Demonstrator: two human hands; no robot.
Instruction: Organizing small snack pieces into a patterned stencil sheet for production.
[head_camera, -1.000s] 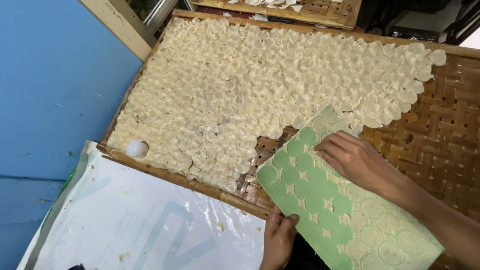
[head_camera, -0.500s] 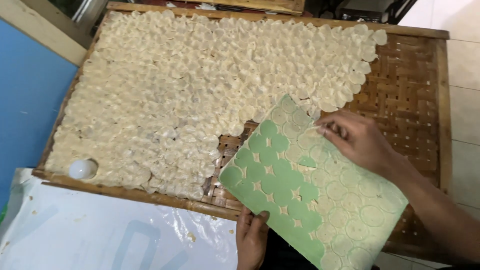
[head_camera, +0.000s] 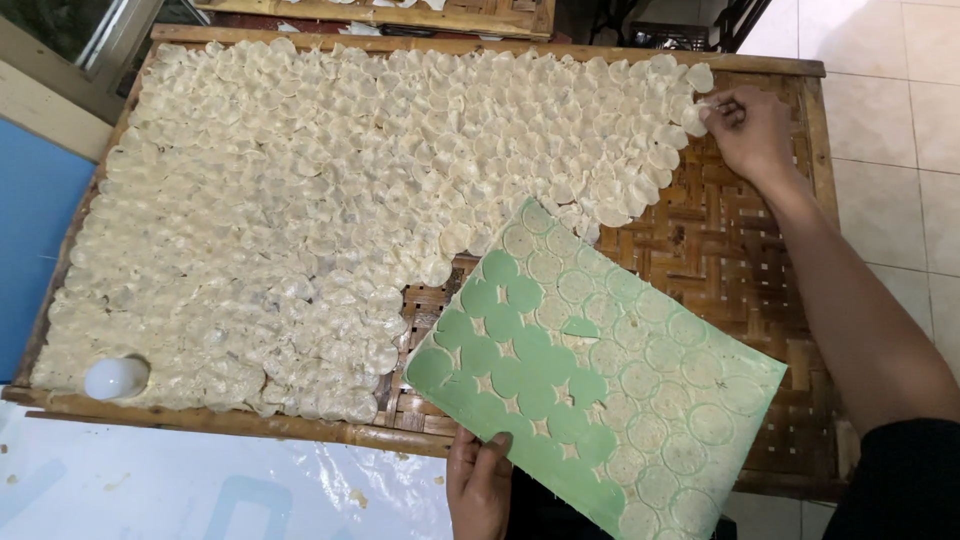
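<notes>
bamboo tray (head_camera: 760, 260): mostly packed with pale dough rounds (head_camera: 330, 190)
left hand (head_camera: 482, 485): gripping green sheet (head_camera: 590, 370)
right hand (head_camera: 748, 128): pinching one round

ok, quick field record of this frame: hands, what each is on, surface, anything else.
left hand: grips the near edge of a green board
right hand: at the far right of the tray, fingertips on one pale disc
green board: tilted over the tray's near right part; pale rounds cover its right part, bare green circles on its left
tray: woven bamboo in a wooden frame, mostly covered with overlapping pale discs
other: white bulb-like object at the tray's near left corner
</notes>
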